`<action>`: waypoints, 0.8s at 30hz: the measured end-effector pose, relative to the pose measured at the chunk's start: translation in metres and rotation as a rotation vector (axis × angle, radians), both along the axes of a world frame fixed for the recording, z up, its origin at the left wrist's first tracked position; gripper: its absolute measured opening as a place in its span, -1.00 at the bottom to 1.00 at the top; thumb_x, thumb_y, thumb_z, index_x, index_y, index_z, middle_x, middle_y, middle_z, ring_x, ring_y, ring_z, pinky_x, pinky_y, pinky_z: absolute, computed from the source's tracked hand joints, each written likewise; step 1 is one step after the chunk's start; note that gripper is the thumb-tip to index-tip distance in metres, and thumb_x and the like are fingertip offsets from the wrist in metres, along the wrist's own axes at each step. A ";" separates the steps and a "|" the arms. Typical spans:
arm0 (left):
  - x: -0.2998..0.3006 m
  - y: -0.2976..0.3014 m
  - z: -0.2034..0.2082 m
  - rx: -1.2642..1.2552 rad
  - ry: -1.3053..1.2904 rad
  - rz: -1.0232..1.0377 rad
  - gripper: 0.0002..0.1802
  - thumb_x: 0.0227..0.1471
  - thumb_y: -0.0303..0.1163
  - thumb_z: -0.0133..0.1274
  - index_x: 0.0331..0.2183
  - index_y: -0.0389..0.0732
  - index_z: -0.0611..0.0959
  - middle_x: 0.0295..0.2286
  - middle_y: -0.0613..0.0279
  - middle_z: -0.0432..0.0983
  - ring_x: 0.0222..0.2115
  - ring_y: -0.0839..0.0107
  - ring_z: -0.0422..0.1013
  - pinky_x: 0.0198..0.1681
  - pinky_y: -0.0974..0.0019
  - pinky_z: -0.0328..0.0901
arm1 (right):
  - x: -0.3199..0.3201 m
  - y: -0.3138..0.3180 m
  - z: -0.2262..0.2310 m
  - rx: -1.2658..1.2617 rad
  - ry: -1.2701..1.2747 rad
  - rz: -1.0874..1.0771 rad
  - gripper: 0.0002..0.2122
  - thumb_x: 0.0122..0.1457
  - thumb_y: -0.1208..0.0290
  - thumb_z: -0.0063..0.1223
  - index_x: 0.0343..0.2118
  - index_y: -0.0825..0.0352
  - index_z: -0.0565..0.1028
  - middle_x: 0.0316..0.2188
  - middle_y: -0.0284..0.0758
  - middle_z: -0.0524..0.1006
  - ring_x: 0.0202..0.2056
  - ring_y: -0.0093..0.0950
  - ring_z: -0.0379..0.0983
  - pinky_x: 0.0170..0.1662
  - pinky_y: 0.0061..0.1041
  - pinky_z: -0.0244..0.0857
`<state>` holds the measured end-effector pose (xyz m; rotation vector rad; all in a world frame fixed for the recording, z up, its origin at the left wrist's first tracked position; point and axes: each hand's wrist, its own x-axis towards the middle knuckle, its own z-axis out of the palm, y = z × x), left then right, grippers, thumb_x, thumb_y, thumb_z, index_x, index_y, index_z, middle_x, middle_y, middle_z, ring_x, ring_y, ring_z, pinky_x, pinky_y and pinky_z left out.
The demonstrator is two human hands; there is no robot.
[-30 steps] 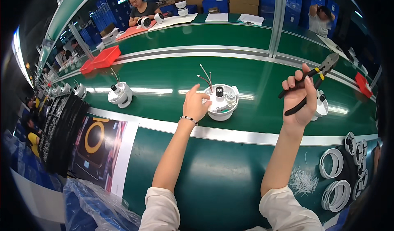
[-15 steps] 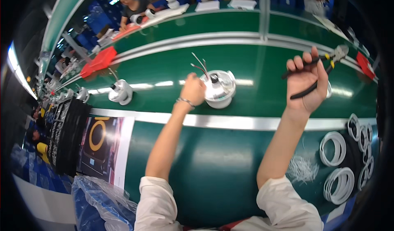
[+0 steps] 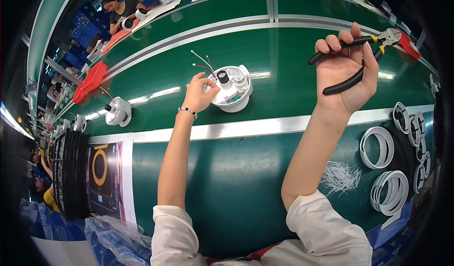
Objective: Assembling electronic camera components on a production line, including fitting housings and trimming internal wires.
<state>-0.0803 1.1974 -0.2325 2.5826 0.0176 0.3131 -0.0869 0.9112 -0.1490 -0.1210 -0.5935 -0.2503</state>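
A round white camera housing (image 3: 230, 106) stands on the green belt, its top uncovered. Inside show a black lens (image 3: 222, 76) and a round white part; thin wires (image 3: 203, 66) with white connectors stick up from its left side. At the left rim, my left hand (image 3: 199, 93) is bent round the edge, thumb and fingertips close together over it. My right hand (image 3: 345, 77) is raised to the right of the housing, palm turned up, gripping wire cutters (image 3: 352, 82). Their black handles are spread, and the metal head with yellow collars points to the upper right.
Another white camera housing (image 3: 118, 112) stands farther left on the belt. White rings (image 3: 377, 148) and a pile of cut white ties (image 3: 341, 177) lie at the right. Black stacked trays (image 3: 71, 171) and a plastic bag (image 3: 116, 240) are at the left. A person (image 3: 124, 13) sits across.
The whole view has shifted, so the housing and both hands appear farther left. My left hand stays at the housing's left rim; the cutters remain in my raised right hand.
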 end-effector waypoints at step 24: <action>-0.083 -0.197 -0.077 -0.275 -0.247 -0.919 -0.82 -0.15 -0.36 -0.06 -0.41 -0.21 0.46 -0.50 0.17 0.40 -0.50 0.16 0.37 -0.47 0.24 0.28 | -0.071 0.036 0.033 -0.022 -0.167 0.292 -0.58 -0.09 0.51 -0.01 -0.12 0.38 0.18 -0.45 -0.41 0.19 -0.40 -0.55 0.10 -0.30 -0.55 0.01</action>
